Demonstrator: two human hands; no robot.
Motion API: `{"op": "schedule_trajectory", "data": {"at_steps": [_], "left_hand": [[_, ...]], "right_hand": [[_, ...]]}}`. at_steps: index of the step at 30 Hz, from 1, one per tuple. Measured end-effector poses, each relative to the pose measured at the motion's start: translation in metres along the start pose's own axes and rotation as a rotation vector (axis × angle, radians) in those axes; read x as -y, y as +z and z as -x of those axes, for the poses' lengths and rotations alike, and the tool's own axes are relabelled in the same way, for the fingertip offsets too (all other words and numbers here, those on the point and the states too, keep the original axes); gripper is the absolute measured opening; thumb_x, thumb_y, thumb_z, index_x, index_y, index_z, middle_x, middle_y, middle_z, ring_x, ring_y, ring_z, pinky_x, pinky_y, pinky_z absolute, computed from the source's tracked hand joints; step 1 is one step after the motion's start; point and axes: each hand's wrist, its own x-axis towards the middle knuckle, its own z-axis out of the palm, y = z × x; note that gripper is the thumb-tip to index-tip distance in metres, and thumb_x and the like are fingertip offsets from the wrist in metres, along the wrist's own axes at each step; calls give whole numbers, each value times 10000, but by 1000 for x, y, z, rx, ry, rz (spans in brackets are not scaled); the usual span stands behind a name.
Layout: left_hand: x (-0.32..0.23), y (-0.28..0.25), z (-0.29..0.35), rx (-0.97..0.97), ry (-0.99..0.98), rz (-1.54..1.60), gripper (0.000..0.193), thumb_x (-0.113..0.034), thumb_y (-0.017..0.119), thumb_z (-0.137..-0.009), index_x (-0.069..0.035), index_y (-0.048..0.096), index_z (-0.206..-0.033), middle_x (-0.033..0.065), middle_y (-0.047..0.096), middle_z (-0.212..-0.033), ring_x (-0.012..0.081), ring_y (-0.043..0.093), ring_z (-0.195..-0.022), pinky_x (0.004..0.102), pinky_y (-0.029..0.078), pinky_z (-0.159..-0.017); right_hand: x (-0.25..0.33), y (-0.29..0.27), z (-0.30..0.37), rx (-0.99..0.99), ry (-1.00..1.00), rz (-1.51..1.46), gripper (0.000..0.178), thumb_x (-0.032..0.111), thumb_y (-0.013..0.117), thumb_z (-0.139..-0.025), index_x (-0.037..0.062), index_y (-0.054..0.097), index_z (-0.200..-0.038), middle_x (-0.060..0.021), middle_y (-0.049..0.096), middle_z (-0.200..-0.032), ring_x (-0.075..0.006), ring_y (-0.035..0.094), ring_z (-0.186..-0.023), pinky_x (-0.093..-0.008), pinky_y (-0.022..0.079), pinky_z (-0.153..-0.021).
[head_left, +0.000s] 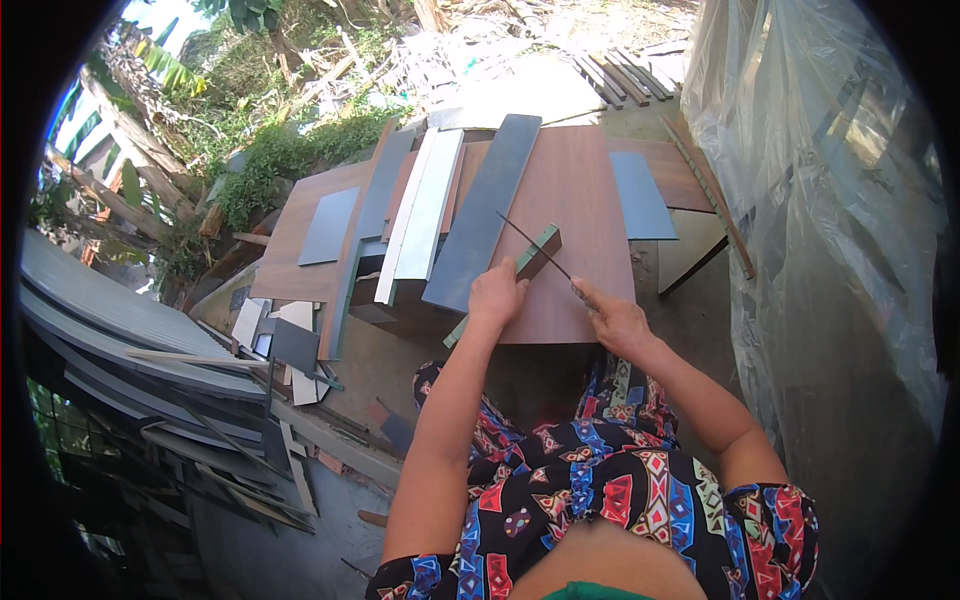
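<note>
Above the near part of a reddish-brown wood-grain panel point(570, 190), my left hand point(498, 293) is closed around a narrow strip of board point(541, 252) with a pale green edge. The strip slants from lower left to upper right. My right hand point(615, 320) grips the near end of a long, thin, dark blade-like tool point(530, 242); whether it is a knife or a file I cannot tell. The tool crosses over the strip near its far end, its tip pointing up and left. A dark grey board point(487, 205) lies just left of both.
White strips point(425, 205) and more boards lie to the left on the stacked panels. A blue-grey board point(642, 197) sits at the right. Clear plastic sheeting point(810, 220) hangs along the right side. Offcuts point(295, 345) and corrugated sheets point(150, 330) are at the lower left.
</note>
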Motion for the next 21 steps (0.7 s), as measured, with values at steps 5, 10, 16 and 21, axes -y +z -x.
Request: {"op": "schedule_trajectory", "data": {"at_steps": [5,10,16,21], "left_hand": [[2,-1,0,14,-3,2,299,-239,661,-798,-5,523,-922,227,644,-831,411,629,-841,491,491,-762],[1,-1,2,-9,4,-6,288,-223,662,-798,-3,522,-922,226,644,-832,414,629,-833,489,492,-759],[1,3,4,-32,13,12,289,-225,668,-795,-12,513,-916,226,638,-816,416,625,-822,495,488,-741],[-1,4,3,-29,3,19,289,-233,669,-796,-20,510,-908,229,636,-807,420,621,-824,506,482,-734]], "right_hand": [[-4,-24,44,57,51,36,504,127,516,-861,270,467,-1342,-216,627,-802,-397,620,-747,-476,492,-692],[-4,-23,42,18,18,19,511,123,509,-860,274,464,-1346,-220,634,-819,-396,624,-763,-476,494,-703],[5,20,-46,8,-22,43,492,127,476,-872,276,466,-1341,-227,637,-820,-406,623,-762,-504,487,-701],[11,24,-60,17,2,64,467,122,487,-873,253,484,-1322,-225,642,-867,-409,620,-779,-488,492,-714]]}}
